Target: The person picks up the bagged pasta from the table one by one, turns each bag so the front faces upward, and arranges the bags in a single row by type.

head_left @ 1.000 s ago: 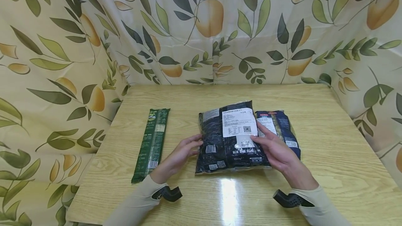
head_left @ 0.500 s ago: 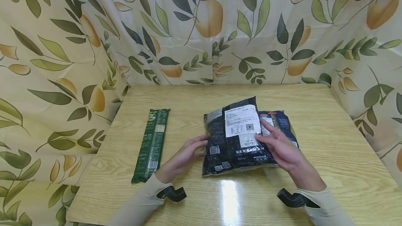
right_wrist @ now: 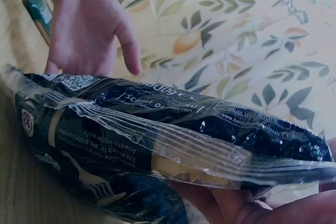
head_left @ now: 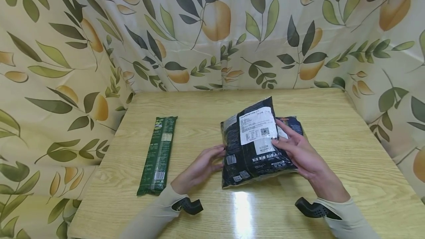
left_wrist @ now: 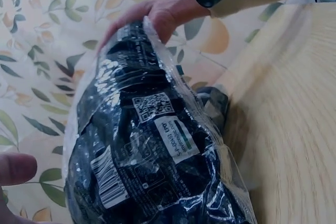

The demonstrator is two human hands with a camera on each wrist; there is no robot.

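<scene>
A large dark plastic bag of pasta (head_left: 244,161), with a white label (head_left: 254,124) and a "1000g" print, is held tilted over the right middle of the table. My right hand (head_left: 303,154) grips its right side, thumb on top and fingers underneath; in the right wrist view those fingers (right_wrist: 231,203) show below the clear seam. At the bag's left edge my left hand (head_left: 207,159) touches it with fairly straight fingers. The left wrist view shows the left thumb (left_wrist: 18,169) standing apart from the bag. Partly hidden behind the bag lies a navy packet (head_left: 293,124).
On the left of the wooden table (head_left: 196,113) lies a long green spaghetti packet (head_left: 158,154). A curtain (head_left: 212,62) printed with leaves and fruit hangs behind the table and at both sides. Black wrist devices sit on both sleeves.
The pasta bag has moved to the right and its far right corner has risen, covering more of the navy packet. Both hands have moved right with it. The head view has shifted slightly.
</scene>
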